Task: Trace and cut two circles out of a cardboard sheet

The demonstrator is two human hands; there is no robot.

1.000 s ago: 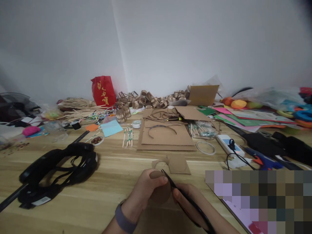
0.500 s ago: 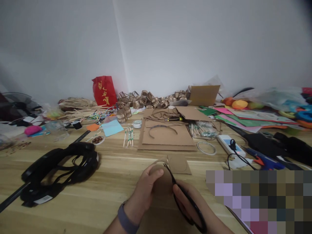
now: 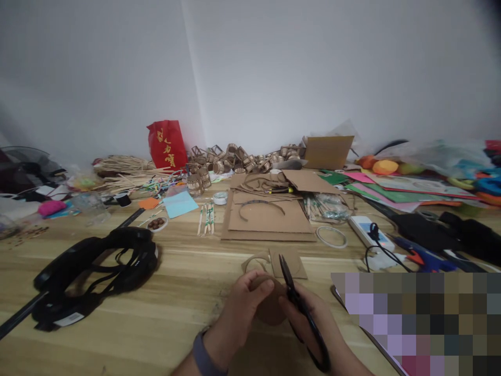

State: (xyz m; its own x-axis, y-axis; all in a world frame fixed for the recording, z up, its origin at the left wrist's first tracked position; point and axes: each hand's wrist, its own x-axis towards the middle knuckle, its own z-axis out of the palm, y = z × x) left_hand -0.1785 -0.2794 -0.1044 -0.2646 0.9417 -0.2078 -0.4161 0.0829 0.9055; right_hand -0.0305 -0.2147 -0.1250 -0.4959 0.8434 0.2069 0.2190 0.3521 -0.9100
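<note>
Since the cardboard disc (image 3: 270,309) is probably feeling light, stiff but creasable, your left hand (image 3: 240,305) is sensibly pinching its left rim, your right hand (image 3: 321,314) closing around black scissors (image 3: 293,295) beside it.

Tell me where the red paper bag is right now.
In the head view, the red paper bag stands left of centre at the back of the table, against the wall, just right of the bundled wooden sticks.

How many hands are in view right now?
2. The left hand grips the brown disc; the right hand, beside it, holds the black scissors. Others may be hidden at lower right, where the picture is pixelated.
</note>
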